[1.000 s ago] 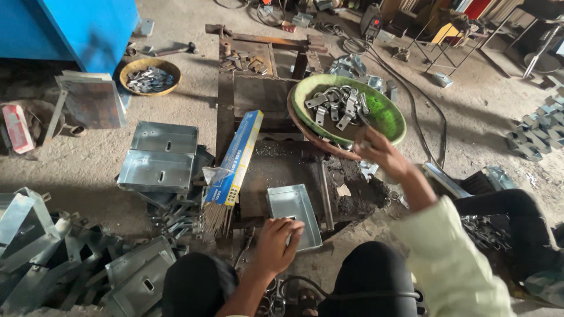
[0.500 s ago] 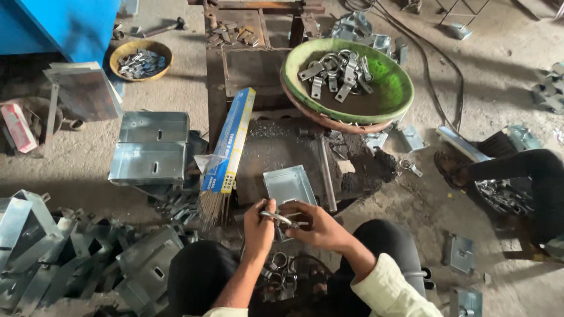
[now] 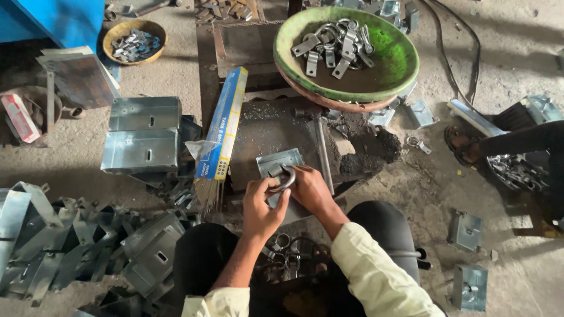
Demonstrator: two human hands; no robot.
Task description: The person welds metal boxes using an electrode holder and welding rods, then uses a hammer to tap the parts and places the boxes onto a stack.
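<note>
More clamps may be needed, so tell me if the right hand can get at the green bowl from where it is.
Probably yes. The right hand is busy on a curved metal clamp with the left hand, but nothing tall stands between it and the green bowl, only the dark slab.

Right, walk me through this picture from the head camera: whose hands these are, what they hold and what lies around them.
The view comes from a camera worn on a person's head, looking down at their own lap and hands as they sit on a workshop floor. The left hand and right hand together hold a curved metal clamp over a flat metal plate. Ahead sits a green bowl of similar clamps, with a smaller yellow bowl of metal pieces far left. A long blue box lies beside the plate, with grey metal boxes to its left. At the right edge, another person's sandalled foot shows.
</note>
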